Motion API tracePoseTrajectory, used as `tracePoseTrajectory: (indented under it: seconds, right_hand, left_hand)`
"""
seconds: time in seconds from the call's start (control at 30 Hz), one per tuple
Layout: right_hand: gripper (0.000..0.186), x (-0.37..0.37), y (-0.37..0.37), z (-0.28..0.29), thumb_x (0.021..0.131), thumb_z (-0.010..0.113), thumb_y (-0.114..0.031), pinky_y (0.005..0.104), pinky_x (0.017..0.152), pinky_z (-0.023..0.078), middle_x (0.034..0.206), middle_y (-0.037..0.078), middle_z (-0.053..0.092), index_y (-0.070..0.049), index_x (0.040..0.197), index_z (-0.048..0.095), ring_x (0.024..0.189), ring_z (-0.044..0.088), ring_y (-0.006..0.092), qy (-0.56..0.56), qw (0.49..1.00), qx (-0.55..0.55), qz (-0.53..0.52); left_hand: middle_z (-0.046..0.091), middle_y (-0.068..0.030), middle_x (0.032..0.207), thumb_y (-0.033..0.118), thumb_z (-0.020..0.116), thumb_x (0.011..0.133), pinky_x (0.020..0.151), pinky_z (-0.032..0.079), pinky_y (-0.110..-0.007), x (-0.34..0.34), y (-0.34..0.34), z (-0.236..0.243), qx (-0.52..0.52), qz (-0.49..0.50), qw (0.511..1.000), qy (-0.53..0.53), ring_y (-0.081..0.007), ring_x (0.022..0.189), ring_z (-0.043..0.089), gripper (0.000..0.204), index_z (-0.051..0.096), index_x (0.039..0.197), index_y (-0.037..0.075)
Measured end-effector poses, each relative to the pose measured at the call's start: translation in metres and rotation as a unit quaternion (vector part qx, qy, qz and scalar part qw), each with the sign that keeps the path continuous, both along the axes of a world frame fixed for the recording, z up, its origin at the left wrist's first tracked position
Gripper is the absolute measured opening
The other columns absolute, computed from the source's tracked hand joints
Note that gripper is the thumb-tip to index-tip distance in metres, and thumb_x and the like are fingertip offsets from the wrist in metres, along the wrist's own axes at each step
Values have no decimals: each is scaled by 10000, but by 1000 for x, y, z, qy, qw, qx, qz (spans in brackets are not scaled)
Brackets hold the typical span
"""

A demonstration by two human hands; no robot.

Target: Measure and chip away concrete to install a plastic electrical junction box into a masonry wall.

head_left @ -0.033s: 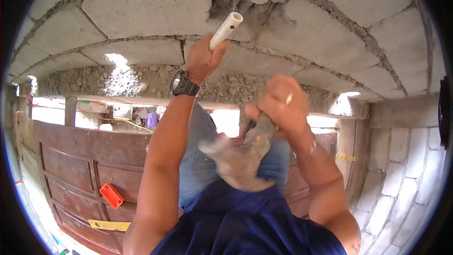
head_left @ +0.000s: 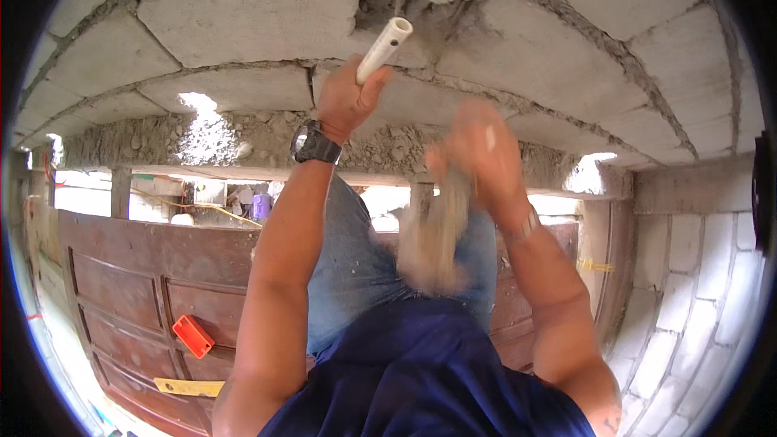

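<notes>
My left hand [head_left: 350, 101], with a black watch at the wrist, is closed round a white plastic pipe [head_left: 384, 48] with a small hole near its open end. The pipe points up toward a rough cavity [head_left: 372, 8] broken in the grey block surface [head_left: 243, 8]. My right hand [head_left: 481, 150] is blurred by motion and closed on a dusty beige-grey cloth-like item [head_left: 429, 247] that hangs below it over my jeans. I cannot make out that item's exact shape.
Below me is a brown panelled wooden board [head_left: 113, 267] with an orange plastic object [head_left: 193, 336] and a yellow flat bar [head_left: 182, 387] on it. A rough concrete beam [head_left: 121, 137] has bright gaps. A block wall [head_left: 680, 291] stands at right.
My right hand has risen a little, and the cloth-like item in it has swung from a spread shape to hang more vertically. My left hand and the pipe have barely moved.
</notes>
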State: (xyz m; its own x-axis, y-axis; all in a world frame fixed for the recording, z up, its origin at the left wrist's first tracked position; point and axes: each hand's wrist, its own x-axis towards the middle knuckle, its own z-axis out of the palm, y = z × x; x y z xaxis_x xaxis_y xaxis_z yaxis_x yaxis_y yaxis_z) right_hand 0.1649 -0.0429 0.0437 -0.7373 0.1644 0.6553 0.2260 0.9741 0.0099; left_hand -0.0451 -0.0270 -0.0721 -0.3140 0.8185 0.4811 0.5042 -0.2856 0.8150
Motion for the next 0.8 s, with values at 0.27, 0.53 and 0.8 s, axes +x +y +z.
tracePoseTrajectory:
  seconds: [0.27,0.53,0.8]
  right_hand:
    - [189,1,-38,23,614,692,-94,404,575,450,627,51,554,-135,793,648,602,563,284,42,977,-209,-10]
    - [218,-1,-49,27,654,741,-84,398,617,483,677,133,582,-57,804,585,638,585,337,44,981,-168,-82]
    - [241,1,-16,13,631,709,-50,400,583,466,681,99,576,-85,841,594,619,576,315,-7,974,-151,-167]
  left_hand:
    - [585,-211,684,453,614,865,557,459,-418,6,-1,3,-9,1,1000,-30,-397,654,604,437,587,852,17]
    - [584,-213,656,430,619,871,542,462,-423,13,4,-3,34,26,999,-4,-414,640,607,418,597,854,12]
    - [590,-207,684,501,572,890,547,456,-401,9,12,-16,32,43,999,11,-386,618,594,497,598,870,5]
